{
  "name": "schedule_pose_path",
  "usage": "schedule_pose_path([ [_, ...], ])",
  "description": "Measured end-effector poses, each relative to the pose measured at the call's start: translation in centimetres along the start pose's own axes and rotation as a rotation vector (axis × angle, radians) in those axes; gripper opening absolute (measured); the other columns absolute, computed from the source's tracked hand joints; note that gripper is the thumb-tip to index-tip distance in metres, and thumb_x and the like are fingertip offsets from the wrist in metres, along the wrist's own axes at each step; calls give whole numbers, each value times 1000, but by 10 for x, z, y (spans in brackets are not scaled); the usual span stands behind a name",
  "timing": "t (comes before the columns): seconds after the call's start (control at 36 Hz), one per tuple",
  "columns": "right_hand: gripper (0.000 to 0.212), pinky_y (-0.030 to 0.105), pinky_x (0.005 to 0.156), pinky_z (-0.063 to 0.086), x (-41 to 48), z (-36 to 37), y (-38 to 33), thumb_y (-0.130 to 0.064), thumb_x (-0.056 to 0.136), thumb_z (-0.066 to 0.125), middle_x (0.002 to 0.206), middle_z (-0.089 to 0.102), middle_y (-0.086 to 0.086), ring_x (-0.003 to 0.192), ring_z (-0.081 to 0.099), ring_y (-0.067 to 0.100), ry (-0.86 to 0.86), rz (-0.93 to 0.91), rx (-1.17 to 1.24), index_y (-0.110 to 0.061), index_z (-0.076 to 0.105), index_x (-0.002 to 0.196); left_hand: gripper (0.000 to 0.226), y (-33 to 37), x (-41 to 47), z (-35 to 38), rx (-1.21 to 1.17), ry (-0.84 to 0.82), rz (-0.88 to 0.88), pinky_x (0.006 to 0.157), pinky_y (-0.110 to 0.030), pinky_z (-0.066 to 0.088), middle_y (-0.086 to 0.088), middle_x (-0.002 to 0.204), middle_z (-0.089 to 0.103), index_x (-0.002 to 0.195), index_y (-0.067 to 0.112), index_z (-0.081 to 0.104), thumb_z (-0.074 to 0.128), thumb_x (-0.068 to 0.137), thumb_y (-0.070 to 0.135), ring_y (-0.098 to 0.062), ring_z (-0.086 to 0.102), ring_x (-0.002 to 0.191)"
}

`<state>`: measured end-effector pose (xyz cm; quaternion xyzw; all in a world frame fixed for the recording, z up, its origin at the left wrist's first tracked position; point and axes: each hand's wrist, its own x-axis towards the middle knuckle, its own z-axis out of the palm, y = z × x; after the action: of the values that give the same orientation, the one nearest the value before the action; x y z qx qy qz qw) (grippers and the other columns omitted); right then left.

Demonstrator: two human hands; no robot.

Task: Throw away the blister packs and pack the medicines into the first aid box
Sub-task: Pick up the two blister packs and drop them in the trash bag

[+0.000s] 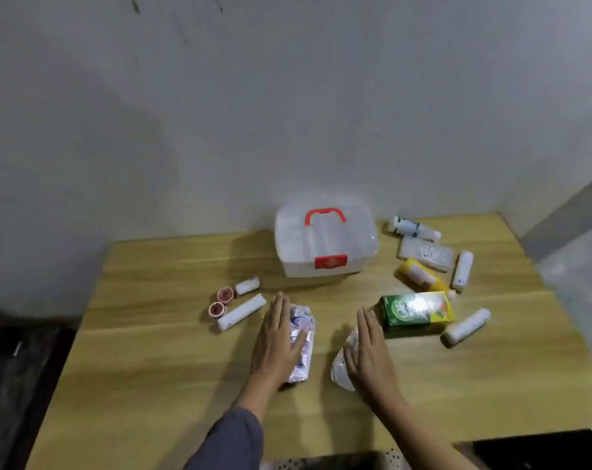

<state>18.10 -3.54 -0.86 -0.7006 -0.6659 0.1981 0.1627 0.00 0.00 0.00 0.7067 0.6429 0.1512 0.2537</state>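
Both hands spread flat, left hand (277, 337) over one blister pack (301, 344), right hand (369, 351) over another (342, 368), likely gathering them first; first aid box (325, 242) shut behind on table (152, 368).

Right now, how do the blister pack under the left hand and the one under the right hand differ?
The left blister pack lies straight, pointing toward the first aid box, with blue print visible; the right blister pack lies slanted, plain silvery and mostly hidden. Both are foil-like, each under a flat open hand: left hand, right hand.

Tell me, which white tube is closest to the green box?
The white tube lying just right of the green box, nearest the table's front. The other white tubes lie farther off, up by the yellow bottle or left of the hands.
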Motion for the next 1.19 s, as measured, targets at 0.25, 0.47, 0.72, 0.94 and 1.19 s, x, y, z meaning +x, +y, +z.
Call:
schedule_pose_path([
  [0.25,88,46,115,19,-21,27,0,-59,78,20,151,17,31,141,17,42,8,314,45,1,24,142,79,-24,-21,40,-5,-45,-118,116,-33,9,-10,156,11,146,9,16,23,83,58,-25,8,145],
  [0.47,70,44,114,17,-10,30,-16,-24,83,67,151,18,27,141,12,40,41,340,267,1,33,139,56,-14,-20,32,-151,23,-128,112,-31,22,-8,145,40,134,7,43,63,84,21,-26,30,135],
  [0.72,61,38,107,35,6,26,-21,-6,66,79,133,31,16,127,36,28,101,366,537,-5,52,120,42,-22,-12,15,-519,-69,-256,84,-27,44,4,108,55,104,22,55,74,70,8,-18,54,101],
  [0.94,53,5,73,41,13,20,-26,2,67,76,122,42,12,96,48,11,50,379,602,-5,57,116,30,-28,-16,2,-616,-201,-310,82,-25,43,7,110,59,92,31,56,71,76,10,-15,54,105],
  [1.19,46,29,81,48,33,-29,-28,-11,63,82,103,65,10,94,62,23,97,379,648,-6,66,105,33,4,-9,-14,-693,-165,-295,62,-5,44,6,103,59,98,25,58,70,76,3,4,57,85],
])
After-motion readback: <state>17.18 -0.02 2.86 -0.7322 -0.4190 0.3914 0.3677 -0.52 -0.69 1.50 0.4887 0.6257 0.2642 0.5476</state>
